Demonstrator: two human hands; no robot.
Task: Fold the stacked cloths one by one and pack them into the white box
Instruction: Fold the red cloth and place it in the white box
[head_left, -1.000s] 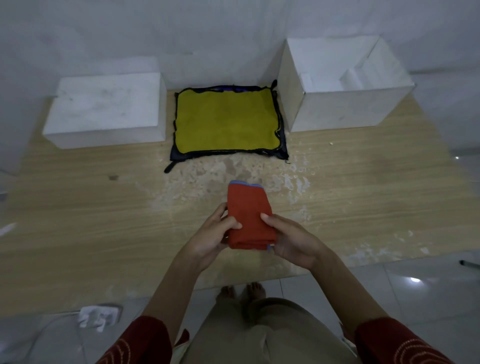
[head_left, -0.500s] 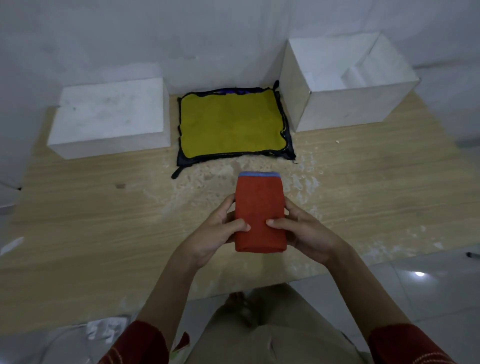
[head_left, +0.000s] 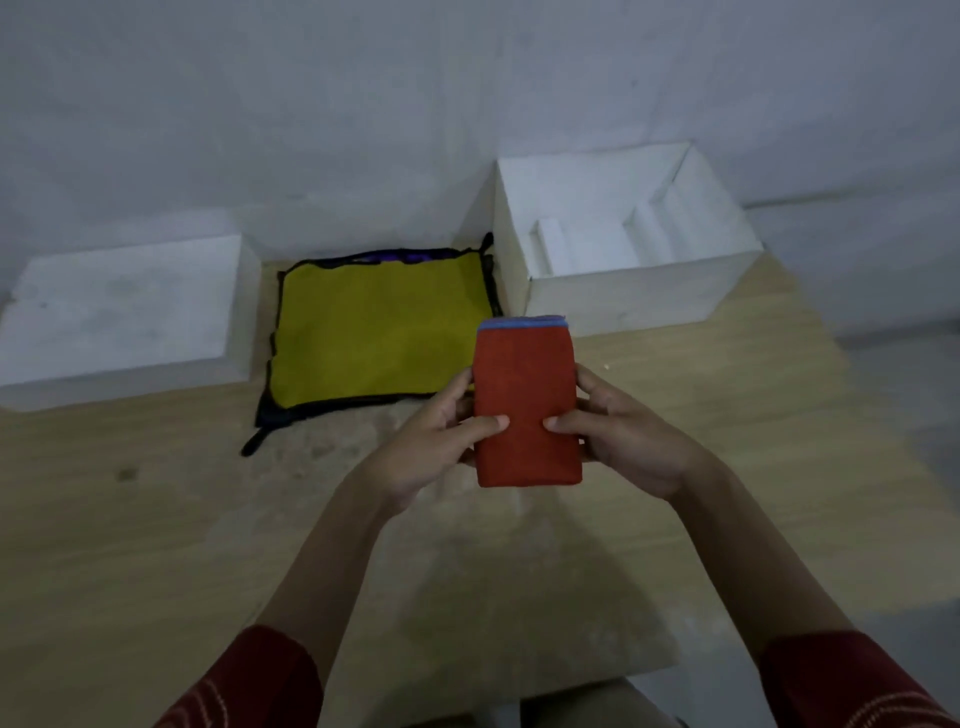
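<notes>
A folded red cloth (head_left: 525, 400) with a blue edge at its far end is held above the wooden table. My left hand (head_left: 431, 441) grips its left side and my right hand (head_left: 628, 441) grips its right side, thumbs on top. Behind it lies the stack of cloths (head_left: 374, 332), with a yellow cloth on top and dark edges showing underneath. The open white box (head_left: 623, 296) stands at the back right, just beyond the red cloth; white inserts show inside it.
A closed white block or lid (head_left: 124, 312) sits at the back left against the grey wall. The wooden table (head_left: 156, 519) has a worn pale patch near the stack. Its near edge runs at the bottom right, with floor beyond.
Both hands have lifted the folded red cloth forward and to the right, toward the white box. The cloth has been straightened between the hands. The view has moved closer to the table.
</notes>
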